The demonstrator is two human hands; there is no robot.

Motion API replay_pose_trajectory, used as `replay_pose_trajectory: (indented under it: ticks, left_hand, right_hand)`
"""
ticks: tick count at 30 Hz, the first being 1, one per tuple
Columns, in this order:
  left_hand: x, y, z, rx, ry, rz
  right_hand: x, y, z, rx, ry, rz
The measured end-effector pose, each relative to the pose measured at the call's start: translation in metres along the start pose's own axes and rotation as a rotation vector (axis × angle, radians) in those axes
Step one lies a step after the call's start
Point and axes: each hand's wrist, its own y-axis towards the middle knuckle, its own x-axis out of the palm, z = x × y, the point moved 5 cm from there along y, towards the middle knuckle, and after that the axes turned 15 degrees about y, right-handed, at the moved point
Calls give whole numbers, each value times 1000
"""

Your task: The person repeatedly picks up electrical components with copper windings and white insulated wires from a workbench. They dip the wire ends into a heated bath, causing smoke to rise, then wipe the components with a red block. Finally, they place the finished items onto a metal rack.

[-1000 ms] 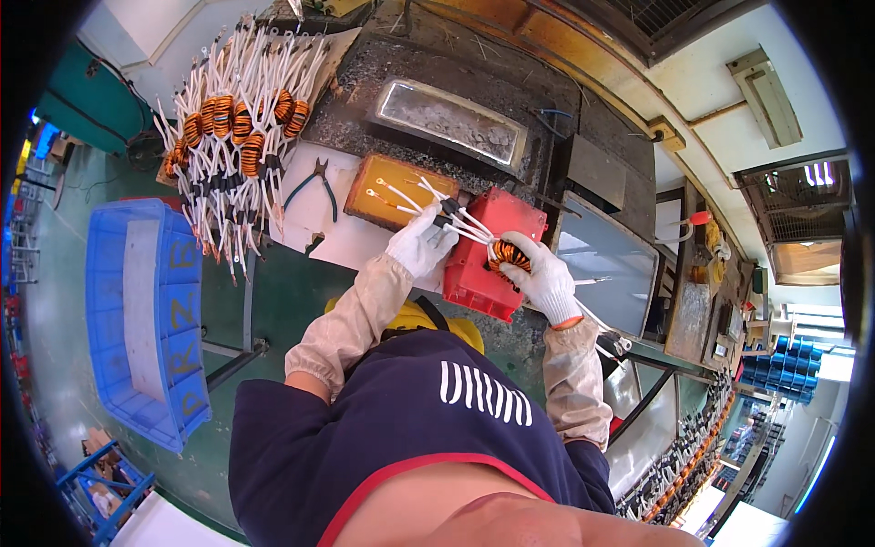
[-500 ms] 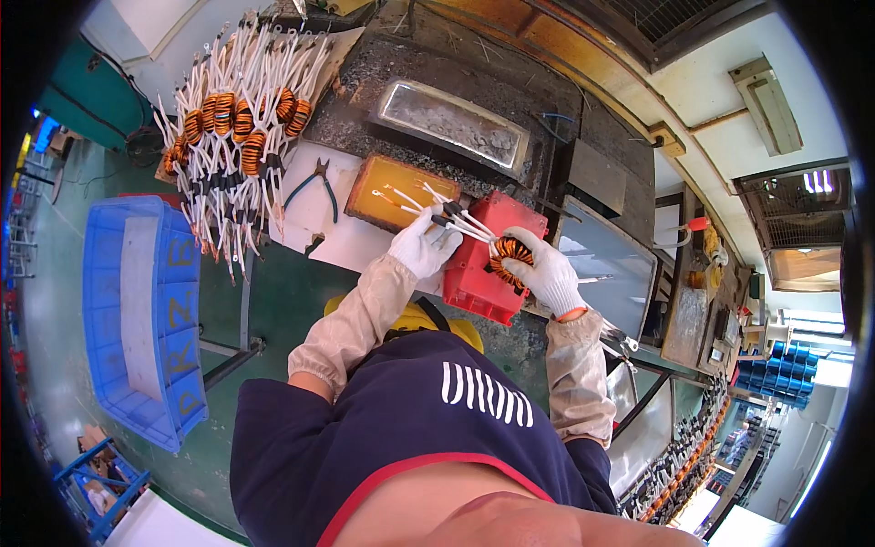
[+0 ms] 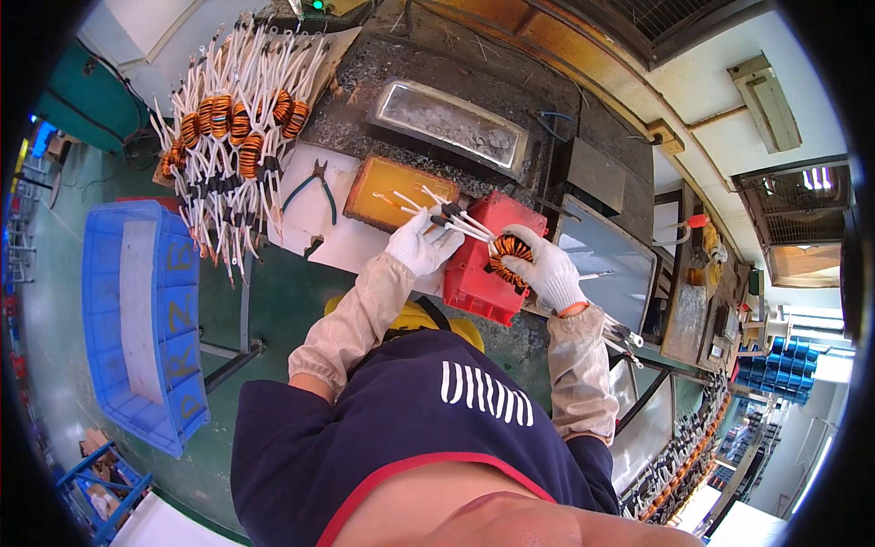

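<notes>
The person's white-gloved left hand [image 3: 422,246], at the left edge of the red plastic box [image 3: 474,278], was loosely curled at the white leads with black sleeves [image 3: 467,226]; how firmly it gripped could not be told. The white-gloved right hand [image 3: 552,275] was closed around the copper-wound ring coil [image 3: 508,259], over the box's right part. Good handling, by judgement, meant steadying the coil by its ring, fanning the leads so that none crossed, and keeping the gloves off the bare tips.

Whether the box held anything could not be made out. Left of it, an amber rectangular tray [image 3: 369,217] showed a smooth amber surface beneath the lead tips. Beyond the box, a metal-rimmed rectangular trough [image 3: 447,143] held something silvery grey. Far left of the box, a blue plastic crate [image 3: 180,319] contained a pale, long panel [image 3: 141,310].
</notes>
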Motion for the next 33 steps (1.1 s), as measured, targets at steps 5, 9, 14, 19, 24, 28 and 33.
replay_pose_trajectory:
  ticks: [5,9,14,19,24,28,33]
  left_hand:
    - [4,0,0,17,41,-22]
    - [5,1,0,53,56,-17]
    - [-1,7,-3,48,29,15]
    - [0,7,-2,26,6,38]
    - [12,2,1,45,56,-55]
    - [26,1,2,93,158,-99]
    - [37,36,16,169,256,-118]
  right_hand:
    - [1,-7,4,-16,41,30]
    - [7,-16,7,-18,65,81]
    - [14,-23,9,-7,6,154]
    - [14,-24,7,-13,28,158]
    - [14,-25,16,-13,59,170]
    - [14,-26,22,-25,108,204]
    - [12,-13,27,-11,168,275]
